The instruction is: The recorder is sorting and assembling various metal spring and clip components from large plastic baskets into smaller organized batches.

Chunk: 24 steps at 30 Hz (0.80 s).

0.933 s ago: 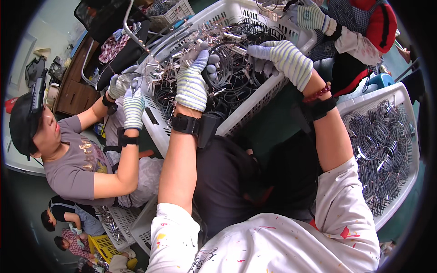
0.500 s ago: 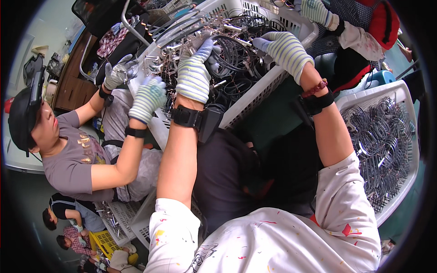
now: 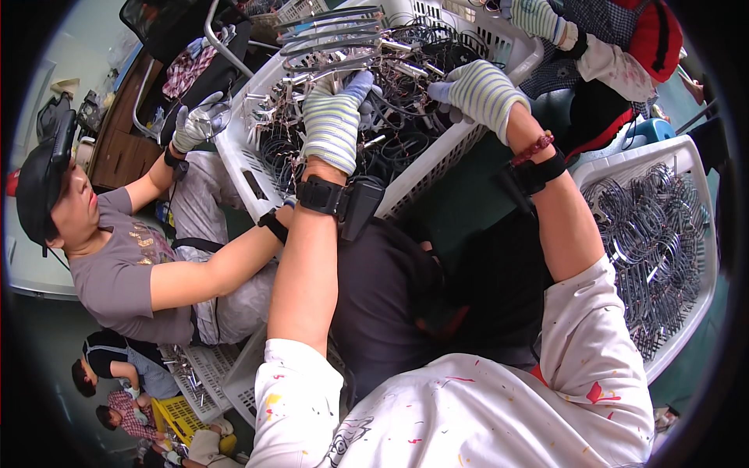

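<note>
My left hand (image 3: 334,125), in a striped knit glove, is closed round the metal ends of a bundle of looped dark cables (image 3: 331,40) that fans out above its fingers. Under it, a white crate (image 3: 437,168) is heaped with more dark cables (image 3: 402,148) with silvery metal ends and thin coppery wires. My right hand (image 3: 485,95), gloved alike, is over the crate's right side near the cables. Its fingers are curled with the thumb pointing left; what they hold, if anything, is hidden.
At the left sits a co-worker with one gloved hand (image 3: 199,123) raised beside the crate and the other arm reaching behind my left forearm. Another person's gloved hand (image 3: 537,19) is at the upper right. A second white crate (image 3: 672,366) of coiled cables (image 3: 651,249) stands at my right.
The cable bundle above my left hand has swung right and stands more upright. My right hand has shifted slightly left. The co-worker's near hand has moved down behind my left forearm.
</note>
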Each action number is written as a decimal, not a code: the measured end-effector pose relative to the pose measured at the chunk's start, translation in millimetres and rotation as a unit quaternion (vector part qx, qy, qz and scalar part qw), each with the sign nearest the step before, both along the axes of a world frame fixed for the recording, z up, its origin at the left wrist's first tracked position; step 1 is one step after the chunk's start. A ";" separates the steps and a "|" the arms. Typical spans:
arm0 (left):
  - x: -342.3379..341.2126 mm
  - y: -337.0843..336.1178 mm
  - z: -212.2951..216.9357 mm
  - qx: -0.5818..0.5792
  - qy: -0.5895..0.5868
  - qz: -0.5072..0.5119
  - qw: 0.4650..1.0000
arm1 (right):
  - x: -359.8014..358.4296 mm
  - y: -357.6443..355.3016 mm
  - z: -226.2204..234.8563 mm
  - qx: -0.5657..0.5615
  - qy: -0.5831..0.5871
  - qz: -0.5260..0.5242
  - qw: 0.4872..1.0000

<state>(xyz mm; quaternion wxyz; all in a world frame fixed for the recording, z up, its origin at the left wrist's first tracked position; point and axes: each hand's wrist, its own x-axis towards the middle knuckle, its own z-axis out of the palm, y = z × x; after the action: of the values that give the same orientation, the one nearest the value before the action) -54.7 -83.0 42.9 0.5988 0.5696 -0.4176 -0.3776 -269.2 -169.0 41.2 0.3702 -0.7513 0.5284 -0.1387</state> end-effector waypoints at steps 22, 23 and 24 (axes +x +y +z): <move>-0.2 -7.6 -18.1 0.059 -0.111 0.013 0.992 | -56.3 -40.2 6.2 0.071 -0.590 -0.107 0.797; -3.4 -7.2 -14.5 0.084 -0.139 0.009 0.987 | -55.0 -33.4 12.4 0.061 -0.586 -0.116 0.799; -3.2 -10.0 -18.0 0.092 -0.170 0.013 0.981 | -52.8 -28.7 16.1 0.044 -0.583 -0.131 0.800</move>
<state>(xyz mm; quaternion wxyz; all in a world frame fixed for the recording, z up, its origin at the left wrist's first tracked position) -57.9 -93.0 24.9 0.4687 0.6839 -0.4692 -0.3039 -322.0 -197.8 57.4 0.6192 -0.4349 0.3115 -0.5748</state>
